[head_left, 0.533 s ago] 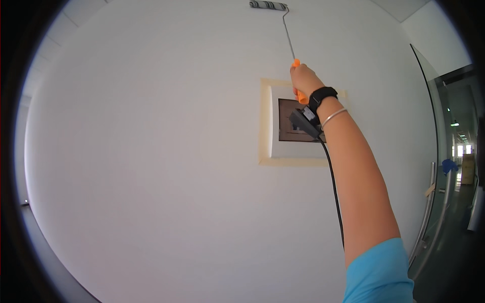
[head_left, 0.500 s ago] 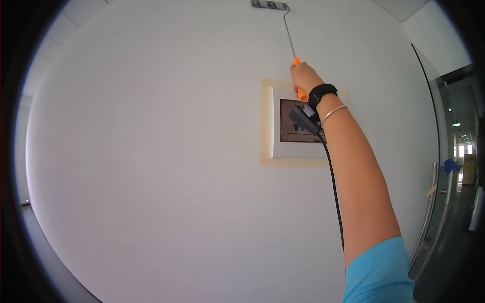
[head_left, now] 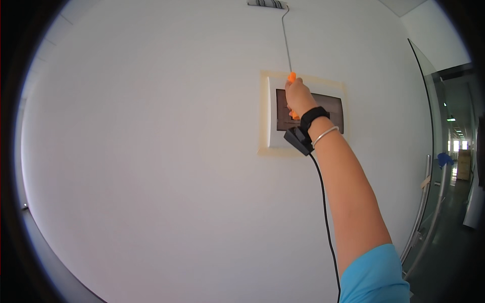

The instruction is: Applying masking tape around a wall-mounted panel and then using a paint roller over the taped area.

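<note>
My right hand (head_left: 300,96) is closed around the orange handle of a paint roller (head_left: 286,40). The roller's thin metal rod runs upward to a grey, dark-striped sleeve (head_left: 268,4), which lies at the white wall (head_left: 151,151) near the top edge of the picture. Behind my hand is a white-framed electrical panel box (head_left: 331,108) with a dark, see-through cover, and masking tape (head_left: 263,113) runs around it. A black strap with a small device (head_left: 299,140) and a silver bangle are on my right wrist. My left hand is out of the picture.
A black cable (head_left: 326,217) hangs from the wrist device down along my forearm. At the right stands a glass door with long metal handles (head_left: 423,202), a blue cloth-like thing (head_left: 444,160) on it. Beyond it a corridor holds a brown box (head_left: 463,164).
My right hand has come down and slightly left in the picture, now in front of the panel box. The roller's handle moved down with it, while its sleeve remains near the top edge.
</note>
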